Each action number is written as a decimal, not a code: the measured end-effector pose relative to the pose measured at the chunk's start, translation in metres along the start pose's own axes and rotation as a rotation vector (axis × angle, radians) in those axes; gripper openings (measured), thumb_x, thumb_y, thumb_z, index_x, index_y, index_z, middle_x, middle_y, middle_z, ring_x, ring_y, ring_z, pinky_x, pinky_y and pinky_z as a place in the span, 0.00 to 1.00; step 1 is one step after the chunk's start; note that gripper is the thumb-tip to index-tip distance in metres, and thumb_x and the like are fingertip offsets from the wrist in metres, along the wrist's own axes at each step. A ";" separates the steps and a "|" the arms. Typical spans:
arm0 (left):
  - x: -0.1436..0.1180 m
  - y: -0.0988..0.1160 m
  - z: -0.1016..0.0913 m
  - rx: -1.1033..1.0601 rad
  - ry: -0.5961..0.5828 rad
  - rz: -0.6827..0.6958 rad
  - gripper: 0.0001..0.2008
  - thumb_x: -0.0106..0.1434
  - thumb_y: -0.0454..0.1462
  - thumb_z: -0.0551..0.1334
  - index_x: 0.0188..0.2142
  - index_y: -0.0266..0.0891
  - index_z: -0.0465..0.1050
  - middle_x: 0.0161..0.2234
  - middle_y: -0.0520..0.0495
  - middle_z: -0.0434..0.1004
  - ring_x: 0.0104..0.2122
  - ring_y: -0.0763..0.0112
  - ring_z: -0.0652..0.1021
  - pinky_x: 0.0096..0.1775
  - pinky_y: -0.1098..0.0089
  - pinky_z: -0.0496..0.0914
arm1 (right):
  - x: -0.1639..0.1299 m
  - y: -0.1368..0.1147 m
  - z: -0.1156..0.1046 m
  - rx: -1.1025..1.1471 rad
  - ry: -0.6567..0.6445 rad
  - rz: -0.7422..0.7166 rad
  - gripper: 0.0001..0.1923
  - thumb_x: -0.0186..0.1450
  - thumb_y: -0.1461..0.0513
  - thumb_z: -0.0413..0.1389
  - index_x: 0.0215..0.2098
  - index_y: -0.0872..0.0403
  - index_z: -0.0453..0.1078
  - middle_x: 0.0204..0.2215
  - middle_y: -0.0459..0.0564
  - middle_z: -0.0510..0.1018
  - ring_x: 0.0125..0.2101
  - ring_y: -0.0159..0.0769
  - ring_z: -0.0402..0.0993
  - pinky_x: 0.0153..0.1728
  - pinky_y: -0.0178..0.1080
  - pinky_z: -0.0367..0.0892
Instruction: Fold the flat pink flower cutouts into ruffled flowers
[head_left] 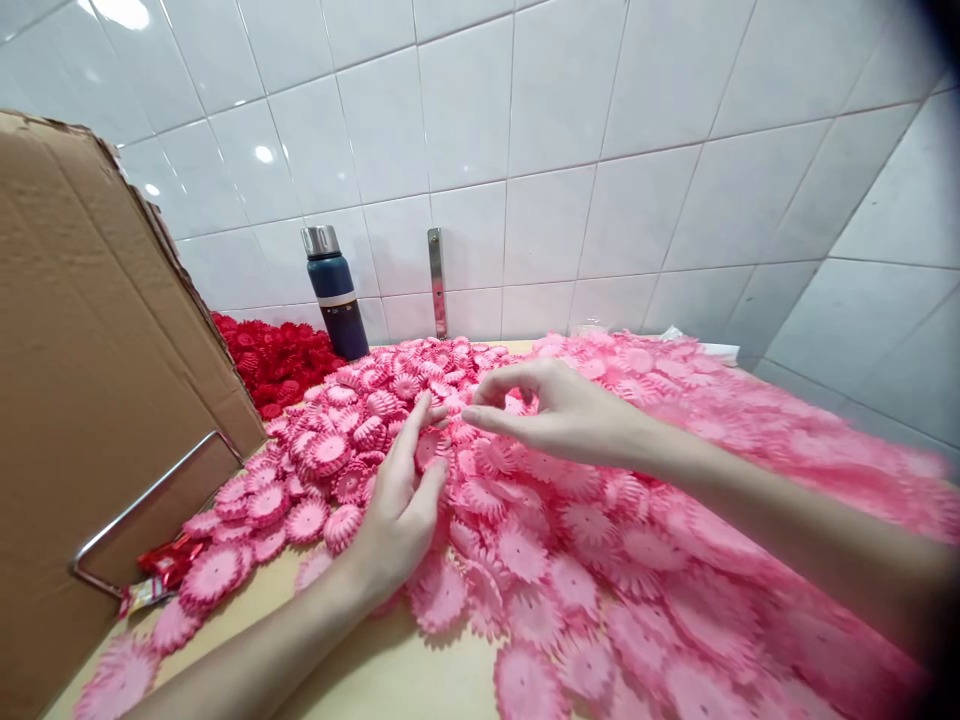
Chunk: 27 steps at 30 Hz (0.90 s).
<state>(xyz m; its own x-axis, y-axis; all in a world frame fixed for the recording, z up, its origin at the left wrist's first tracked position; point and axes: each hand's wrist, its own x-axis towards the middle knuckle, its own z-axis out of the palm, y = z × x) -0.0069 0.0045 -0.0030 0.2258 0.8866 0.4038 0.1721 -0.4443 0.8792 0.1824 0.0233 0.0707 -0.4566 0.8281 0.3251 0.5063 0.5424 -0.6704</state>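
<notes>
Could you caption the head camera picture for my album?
Left hand and right hand over pink frilled discs, with a navy bottle and red frilled pieces behind.

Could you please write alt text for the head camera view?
A person's left hand and right hand are close together above pink frilled discs heaped across a table. Behind stand a dark blue bottle and white tiled wall; cardboard and a red pile are at left.

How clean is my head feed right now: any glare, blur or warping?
Head view: bright glare spots on the tiled wall at upper left, and its grid fans apart upward, likely wide-angle distortion; pink discs smear toward the right edge, while those left of the left hand look crisper; darkness cuts into both right-hand corners.
</notes>
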 end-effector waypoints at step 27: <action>0.000 0.007 -0.001 -0.100 0.093 0.136 0.19 0.60 0.32 0.65 0.51 0.48 0.74 0.51 0.50 0.77 0.50 0.65 0.77 0.54 0.64 0.72 | 0.001 -0.005 0.004 0.401 -0.209 0.144 0.10 0.62 0.57 0.58 0.37 0.55 0.77 0.35 0.53 0.82 0.37 0.40 0.77 0.39 0.41 0.70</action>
<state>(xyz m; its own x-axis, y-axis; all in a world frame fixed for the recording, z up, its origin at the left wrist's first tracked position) -0.0065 0.0010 0.0031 0.1499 0.8292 0.5384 0.0489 -0.5502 0.8336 0.1765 0.0214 0.0717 -0.5606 0.8225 0.0966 0.2713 0.2926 -0.9169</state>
